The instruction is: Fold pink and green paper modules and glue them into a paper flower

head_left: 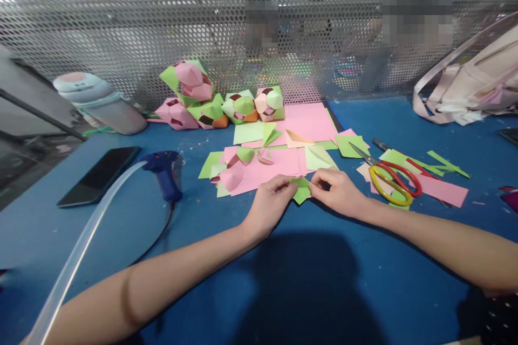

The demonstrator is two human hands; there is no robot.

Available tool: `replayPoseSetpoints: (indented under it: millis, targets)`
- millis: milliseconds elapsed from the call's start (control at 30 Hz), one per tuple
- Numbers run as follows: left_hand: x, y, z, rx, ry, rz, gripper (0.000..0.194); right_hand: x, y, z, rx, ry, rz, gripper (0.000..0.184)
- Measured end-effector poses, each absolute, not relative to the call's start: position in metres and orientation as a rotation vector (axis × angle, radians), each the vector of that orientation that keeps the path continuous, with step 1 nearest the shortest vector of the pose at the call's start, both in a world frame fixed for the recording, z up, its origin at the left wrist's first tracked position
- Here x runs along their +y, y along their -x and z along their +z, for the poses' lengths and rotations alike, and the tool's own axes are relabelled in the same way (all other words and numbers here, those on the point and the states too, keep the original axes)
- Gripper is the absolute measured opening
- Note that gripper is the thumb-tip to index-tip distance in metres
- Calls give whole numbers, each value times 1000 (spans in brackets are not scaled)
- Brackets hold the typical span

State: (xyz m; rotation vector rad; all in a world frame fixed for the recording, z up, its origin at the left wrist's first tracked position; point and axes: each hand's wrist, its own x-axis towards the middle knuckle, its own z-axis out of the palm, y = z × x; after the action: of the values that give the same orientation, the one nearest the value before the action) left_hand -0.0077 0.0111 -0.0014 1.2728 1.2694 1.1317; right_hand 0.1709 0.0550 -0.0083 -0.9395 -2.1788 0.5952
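Between my two hands is a small folded piece of green paper (300,192), just above the blue table. My left hand (272,199) pinches its left edge between thumb and fingers. On the other side, my right hand (334,190) grips the right edge in the same way. Right behind the hands lie pink paper sheets (267,170) and a pale green folded square (319,157). A few curved pink and green folded pieces (232,175) rest on the left part of those sheets.
Several folded paper balls (210,110) stand along the perforated metal screen (162,27). Scissors (388,175) with red and yellow handles lie on paper scraps at right. A blue glue gun (165,172) with a long clear stick, a phone (99,177) and a bottle (101,102) are at left; a bag (481,75) sits far right.
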Motion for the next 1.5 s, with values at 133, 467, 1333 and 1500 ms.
replayPoseSetpoints:
  millis: [133,467,1333,1500]
  targets:
    - [13,10,-3,1283,-1387,1096,21,56,-173,-5,-2217,951,603,20]
    - [15,11,-5,1303,-1476,1061,22,60,-178,5,-2334,984,585,23]
    - [8,3,-1,1238,-1241,1075,14,45,-167,-2,-2086,919,716,13]
    - [9,2,0,1237,-1242,1029,12,45,-167,-3,-2064,891,713,11]
